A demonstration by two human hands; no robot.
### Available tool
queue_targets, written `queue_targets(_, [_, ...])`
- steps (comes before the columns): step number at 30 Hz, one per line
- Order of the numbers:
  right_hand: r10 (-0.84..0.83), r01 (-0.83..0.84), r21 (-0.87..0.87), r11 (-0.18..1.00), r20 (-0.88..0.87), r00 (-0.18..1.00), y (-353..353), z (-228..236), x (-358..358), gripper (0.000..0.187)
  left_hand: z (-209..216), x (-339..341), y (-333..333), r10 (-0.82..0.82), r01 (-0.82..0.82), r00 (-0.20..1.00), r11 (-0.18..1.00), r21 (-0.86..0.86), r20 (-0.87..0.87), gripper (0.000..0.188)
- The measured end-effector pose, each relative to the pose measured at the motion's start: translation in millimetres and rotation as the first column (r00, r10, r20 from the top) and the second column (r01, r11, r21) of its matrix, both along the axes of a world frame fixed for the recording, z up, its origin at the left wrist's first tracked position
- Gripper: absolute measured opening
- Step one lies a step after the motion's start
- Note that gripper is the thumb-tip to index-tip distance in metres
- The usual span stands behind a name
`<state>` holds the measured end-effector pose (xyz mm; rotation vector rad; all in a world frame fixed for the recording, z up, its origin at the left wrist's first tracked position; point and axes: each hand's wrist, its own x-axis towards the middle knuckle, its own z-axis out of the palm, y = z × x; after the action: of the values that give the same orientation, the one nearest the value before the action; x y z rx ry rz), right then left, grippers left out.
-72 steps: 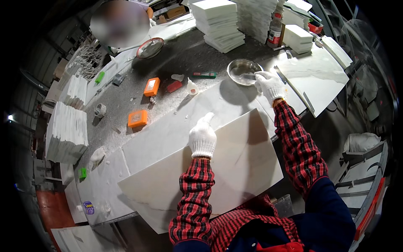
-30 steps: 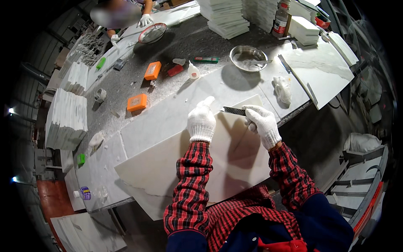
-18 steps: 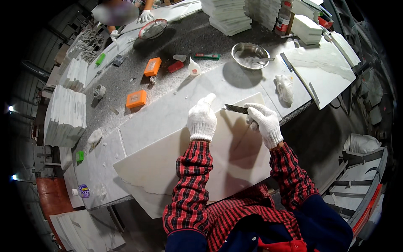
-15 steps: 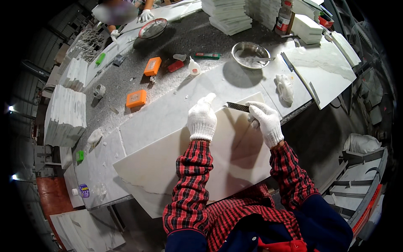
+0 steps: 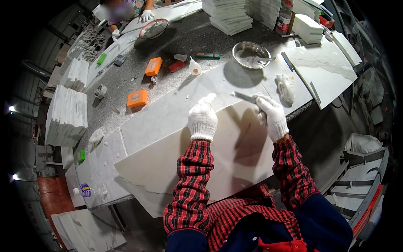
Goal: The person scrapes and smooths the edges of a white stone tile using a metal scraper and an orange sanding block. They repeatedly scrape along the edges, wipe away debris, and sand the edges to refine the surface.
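Gloves cover both hands in the head view. Left hand (image 5: 202,119) lies flat, fingers together, on the upper edge of a large pale marble tile (image 5: 197,161) tilted up against the workbench (image 5: 176,42) edge. Right hand (image 5: 273,117) is clamped on a thin dark blade (image 5: 244,97), probably a scraper, its tip at the tile's top edge. A metal bowl (image 5: 251,53) sits beyond, well apart.

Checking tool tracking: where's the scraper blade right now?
In the head view, the scraper blade is in the right hand, its tip at the top edge of the tilted marble slab, just right of the left hand.
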<state>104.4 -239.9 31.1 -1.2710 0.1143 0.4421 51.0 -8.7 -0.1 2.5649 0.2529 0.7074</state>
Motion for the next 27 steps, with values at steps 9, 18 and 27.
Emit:
queue_targets(9, [-0.118, 0.353, -0.420, 0.836, 0.491, 0.863, -20.0, -10.3, 166.3, 0.033, 4.0, 6.2, -7.5, -0.045, 0.042, 0.997, 0.998, 0.039, 0.070, 0.041])
queue_targets(18, [-0.248, 0.383, -0.136, 0.914, 0.559, 0.791, -1.8, -26.9, 46.8, 0.028, -0.7, -2.7, -2.7, -0.086, 0.067, 0.959, 0.995, 0.078, 0.269, 0.052])
queue_targets(27, [-0.399, 0.537, -0.034, 0.843, 0.630, 0.666, 35.0, -56.1, 14.5, 0.028, 13.3, -12.2, -17.4, -0.585, 0.520, 0.807, 0.769, 0.371, 0.081, 0.065])
